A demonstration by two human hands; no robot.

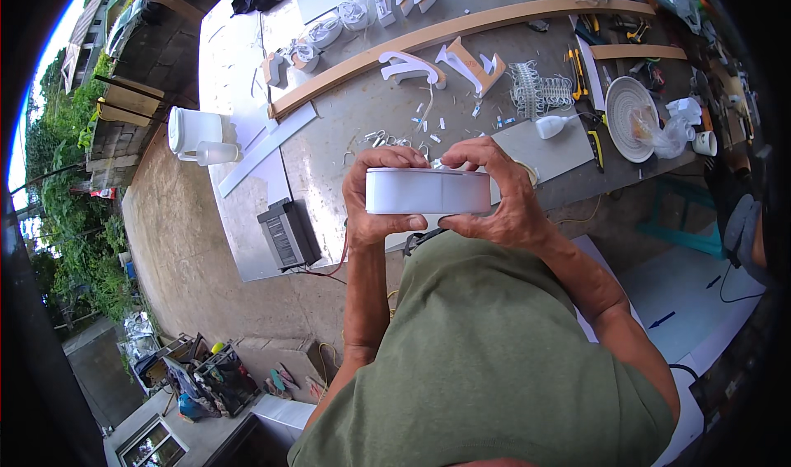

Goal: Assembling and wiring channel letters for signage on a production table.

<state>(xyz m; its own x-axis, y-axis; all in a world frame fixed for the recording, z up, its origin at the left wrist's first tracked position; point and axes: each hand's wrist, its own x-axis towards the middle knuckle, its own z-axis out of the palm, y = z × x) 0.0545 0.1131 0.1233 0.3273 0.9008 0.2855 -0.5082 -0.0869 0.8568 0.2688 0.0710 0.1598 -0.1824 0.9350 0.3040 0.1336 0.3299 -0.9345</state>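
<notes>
In front of my chest, both hands hold a white channel letter [427,192], turned edge-on so its smooth side wall faces me; its outline cannot be made out. My left hand [372,193] grips the rounded left end, thumb beneath and fingers over the top. The right end is held by my right hand [504,188] in the same way, with its fingers curled over the top edge. Beyond my hands, on the grey worktable [362,129], lie two white letters [412,66] with brown edges. Small white and blue scraps [441,123] and bent metal pieces [381,138] are scattered nearby.
A long wooden strip [461,32] crosses the table, with several white letters [354,14] behind it. A black power supply [288,234] sits at the left edge. To the right are coiled white wire [540,88], pliers [595,147] and a woven plate [630,119].
</notes>
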